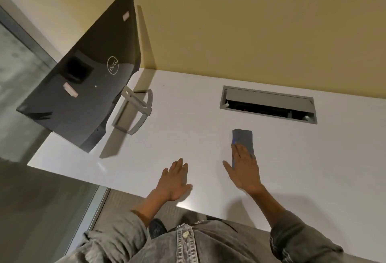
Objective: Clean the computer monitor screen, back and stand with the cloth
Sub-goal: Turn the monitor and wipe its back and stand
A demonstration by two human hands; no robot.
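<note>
Upper left: black flat monitor (83, 79) with grey metal stand (133, 112), back turned to camera, apparently untouched, so wiping of screen, back and stand judged still ahead. Lower centre: left hand (174, 181) flat, fingers spread, holding nothing; right hand (243, 168) flat atop folded grey cloth (243, 140), fingers straight, no clench. White desk (188, 137) with grey cable hatch (268, 104) at right, yellow wall (250, 22) across top.

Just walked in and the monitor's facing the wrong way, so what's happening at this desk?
A person is at a white desk with a folded grey cloth lying on it. Their right hand rests flat on the cloth's near end; the left hand lies open on the desk. The monitor stands at the desk's left end on its stand, back towards the camera. Neither hand touches it.
</note>
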